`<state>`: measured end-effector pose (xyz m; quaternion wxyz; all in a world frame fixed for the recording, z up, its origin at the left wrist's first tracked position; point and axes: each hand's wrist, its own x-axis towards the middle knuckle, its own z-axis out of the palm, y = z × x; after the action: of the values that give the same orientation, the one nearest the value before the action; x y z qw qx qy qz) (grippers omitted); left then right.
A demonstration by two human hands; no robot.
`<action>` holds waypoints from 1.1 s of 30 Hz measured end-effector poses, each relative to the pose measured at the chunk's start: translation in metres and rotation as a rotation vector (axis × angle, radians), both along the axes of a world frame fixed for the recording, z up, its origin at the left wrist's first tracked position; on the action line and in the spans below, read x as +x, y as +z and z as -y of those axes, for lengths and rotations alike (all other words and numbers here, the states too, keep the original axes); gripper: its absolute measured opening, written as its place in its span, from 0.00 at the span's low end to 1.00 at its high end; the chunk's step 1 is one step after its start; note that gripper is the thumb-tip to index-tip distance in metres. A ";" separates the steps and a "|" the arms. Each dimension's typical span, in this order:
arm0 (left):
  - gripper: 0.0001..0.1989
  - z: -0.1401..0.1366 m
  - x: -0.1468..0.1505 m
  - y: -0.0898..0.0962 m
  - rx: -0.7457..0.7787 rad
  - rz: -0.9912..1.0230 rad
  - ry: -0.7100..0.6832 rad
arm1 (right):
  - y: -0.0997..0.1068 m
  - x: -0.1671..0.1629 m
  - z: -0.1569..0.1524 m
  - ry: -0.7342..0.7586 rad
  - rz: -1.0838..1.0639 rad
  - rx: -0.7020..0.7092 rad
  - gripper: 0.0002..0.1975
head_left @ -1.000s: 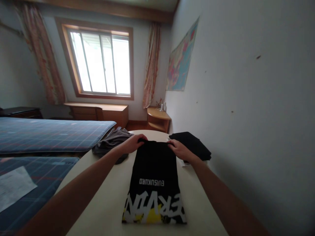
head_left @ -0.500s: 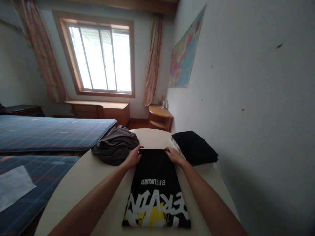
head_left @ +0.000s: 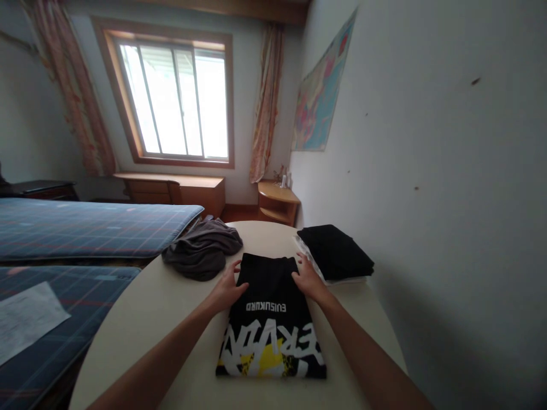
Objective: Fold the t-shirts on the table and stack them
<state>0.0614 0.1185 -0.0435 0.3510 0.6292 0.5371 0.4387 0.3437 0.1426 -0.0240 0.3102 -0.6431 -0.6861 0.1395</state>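
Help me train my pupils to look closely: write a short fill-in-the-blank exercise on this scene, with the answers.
1. The folded black garment carries white lettering and a bright ____ patch.
2. The bare left hand is nearer the crumpled dark-grey cloth; the other bare hand, the ____ one, is nearer the folded black fabric stack.
3. Of the two blue plaid mattresses, the white paper sheet lies on the ____ one (nearer or farther).

Missing words: yellow; right; nearer.

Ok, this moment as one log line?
black graphic shirt: folded, on table; left hand: at left edge; right hand: at right edge
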 end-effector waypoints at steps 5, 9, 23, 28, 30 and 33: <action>0.36 0.026 -0.008 -0.001 -0.038 -0.024 -0.073 | -0.013 0.012 0.031 -0.004 -0.164 -0.068 0.36; 0.31 0.034 -0.007 -0.002 -0.016 -0.155 -0.033 | -0.017 0.015 0.046 0.085 -0.125 0.007 0.25; 0.28 0.042 0.016 0.000 0.220 -0.845 -0.168 | 0.020 -0.041 0.098 0.555 0.332 -0.047 0.33; 0.30 0.036 0.011 -0.004 0.091 -0.898 0.013 | 0.009 -0.036 0.088 0.414 0.345 -0.149 0.34; 0.29 0.039 0.012 0.002 0.156 -0.882 0.021 | 0.010 -0.033 0.085 0.390 0.355 -0.135 0.33; 0.27 0.044 0.015 0.011 0.358 -0.831 -0.147 | 0.018 -0.033 0.090 0.412 0.368 -0.046 0.31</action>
<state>0.0762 0.0741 -0.0325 0.0217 0.8389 0.5022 0.2089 0.3107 0.0521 -0.0064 0.1305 -0.5116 -0.8438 0.0960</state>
